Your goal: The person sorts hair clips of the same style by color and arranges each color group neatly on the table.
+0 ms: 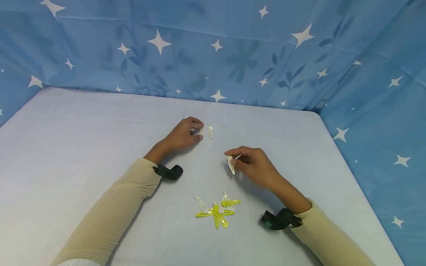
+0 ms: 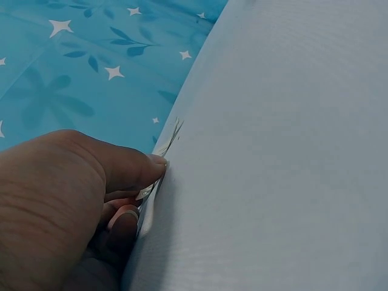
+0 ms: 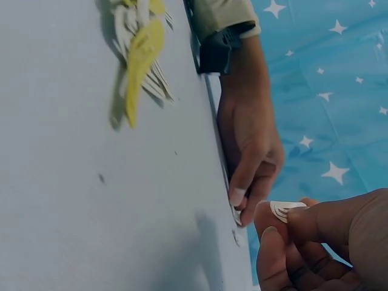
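Note:
My left hand (image 1: 183,133) pinches a white snap hair clip (image 1: 201,130) at the table surface, between thumb and fingers. Just right of it another white hair clip (image 1: 210,132) lies on the cloth. My right hand (image 1: 255,167) is raised nearer to me, holding a white hair clip (image 1: 231,165) between thumb and forefinger; in the right wrist view its rounded end (image 3: 280,210) pokes out past the thumb. Closer to my body lies a loose pile of white and yellow hair clips, with a yellow clip (image 1: 231,203) on top and a white clip (image 1: 201,204) at its left.
A white cloth (image 1: 100,147) covers the table. Blue curtains (image 1: 199,55) with white stars hang along the back and right edges. Each wrist wears a black camera strap, the left one (image 1: 169,172) near the middle of the table.

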The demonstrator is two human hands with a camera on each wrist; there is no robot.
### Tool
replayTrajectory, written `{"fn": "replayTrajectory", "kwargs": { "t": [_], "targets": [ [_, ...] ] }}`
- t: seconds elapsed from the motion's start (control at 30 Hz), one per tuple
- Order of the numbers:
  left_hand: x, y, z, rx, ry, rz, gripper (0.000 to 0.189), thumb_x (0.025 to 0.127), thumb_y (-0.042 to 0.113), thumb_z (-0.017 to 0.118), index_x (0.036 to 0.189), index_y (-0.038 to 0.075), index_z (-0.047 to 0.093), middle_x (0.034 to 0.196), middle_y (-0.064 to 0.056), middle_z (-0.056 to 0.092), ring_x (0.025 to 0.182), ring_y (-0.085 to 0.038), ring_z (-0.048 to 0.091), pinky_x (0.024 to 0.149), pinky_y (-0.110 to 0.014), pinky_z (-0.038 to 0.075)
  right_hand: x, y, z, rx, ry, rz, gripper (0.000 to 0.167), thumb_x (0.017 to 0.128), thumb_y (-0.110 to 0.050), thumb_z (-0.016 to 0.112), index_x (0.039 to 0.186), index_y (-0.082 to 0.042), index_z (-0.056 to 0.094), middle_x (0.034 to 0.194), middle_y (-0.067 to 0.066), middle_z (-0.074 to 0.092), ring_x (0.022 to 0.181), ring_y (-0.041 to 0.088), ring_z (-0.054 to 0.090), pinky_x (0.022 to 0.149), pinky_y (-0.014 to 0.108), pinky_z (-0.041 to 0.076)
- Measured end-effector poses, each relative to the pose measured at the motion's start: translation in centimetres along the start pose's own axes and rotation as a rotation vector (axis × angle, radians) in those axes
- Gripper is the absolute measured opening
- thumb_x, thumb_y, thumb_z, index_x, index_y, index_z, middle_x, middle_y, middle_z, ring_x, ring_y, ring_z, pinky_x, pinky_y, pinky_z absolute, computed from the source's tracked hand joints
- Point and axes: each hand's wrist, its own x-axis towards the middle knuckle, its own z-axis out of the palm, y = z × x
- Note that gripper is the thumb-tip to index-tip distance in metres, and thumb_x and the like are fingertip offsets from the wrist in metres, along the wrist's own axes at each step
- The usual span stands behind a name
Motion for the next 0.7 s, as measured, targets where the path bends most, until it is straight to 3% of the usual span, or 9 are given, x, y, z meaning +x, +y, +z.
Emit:
{"fn": "replayTrajectory", "kwargs": {
  "t": [0.43,0.7],
  "targets": [
    [0.1,0.1,-0.1,0.007,-0.001,0.007,0.046,0.093,0.009,0.064,0.135,-0.004,0.054,0.136,-0.016,0.049,0.114,-0.027,0.051,0.092,-0.039,0.044,3.2,0.7,-1.3,0.028,0.126,0.07,0.023,0.091,0.0,0.065,0.114,0.002,0.07,0.1,0.013,0.068,0.078,0.021,0.069,0.072,0.033,0.055],
    [0.1,0.0,-0.1,0.002,-0.001,0.013,0.045,0.092,0.009,0.064,0.135,-0.004,0.055,0.136,-0.017,0.049,0.117,-0.027,0.05,0.093,-0.038,0.044,4.8,0.6,-1.2,0.012,0.151,0.072,0.021,0.091,-0.002,0.066,0.112,0.001,0.071,0.097,0.012,0.068,0.074,0.025,0.067,0.068,0.041,0.055]
  ]
}}
